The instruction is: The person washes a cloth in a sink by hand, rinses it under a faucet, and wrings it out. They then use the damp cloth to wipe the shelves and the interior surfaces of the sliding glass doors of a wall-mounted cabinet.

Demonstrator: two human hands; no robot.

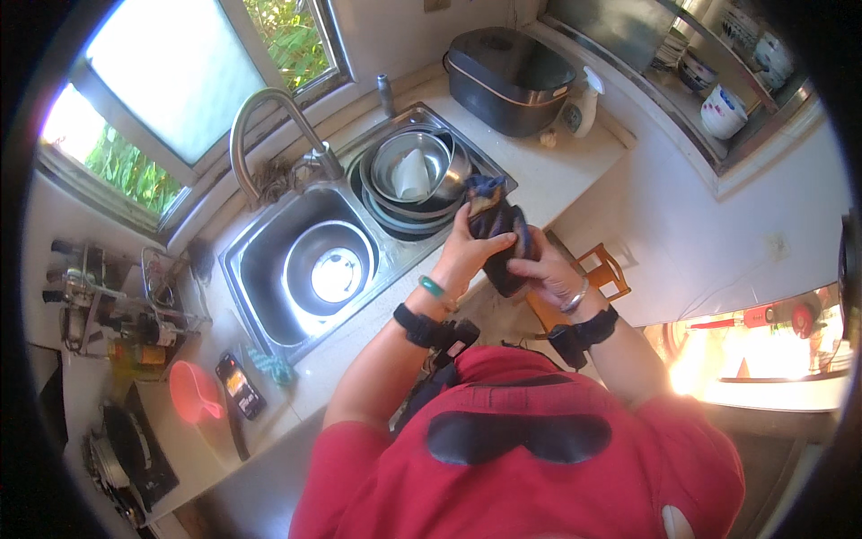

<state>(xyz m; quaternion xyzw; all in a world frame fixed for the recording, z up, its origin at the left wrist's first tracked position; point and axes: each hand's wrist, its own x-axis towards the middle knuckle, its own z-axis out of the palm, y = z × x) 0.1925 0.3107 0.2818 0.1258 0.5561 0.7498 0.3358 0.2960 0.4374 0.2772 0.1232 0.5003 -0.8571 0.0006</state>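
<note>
Both hands hold a dark, cloth-like bundle (505,253) with a blue and orange patterned end, raised in front of me past the counter's front edge. My left hand (466,254) closes on its near left side, thumb laid across it. From the right, my right hand (550,273) grips it with bent fingers. Exactly what the bundle is cannot be made out. Just beyond it, a stack of metal bowls (386,171) with a white cup (411,174) inside fills the right sink basin. A shiny metal bowl (305,269) sits in the left basin.
A curved faucet (235,148) rises behind the sink. At the back right stand a black lidded pot (508,81) and a white spray bottle (584,105). On the left counter lie a pink dipper (193,393), a phone (240,386) and a teal cloth (271,364). An orange-brown chair (605,273) stands right.
</note>
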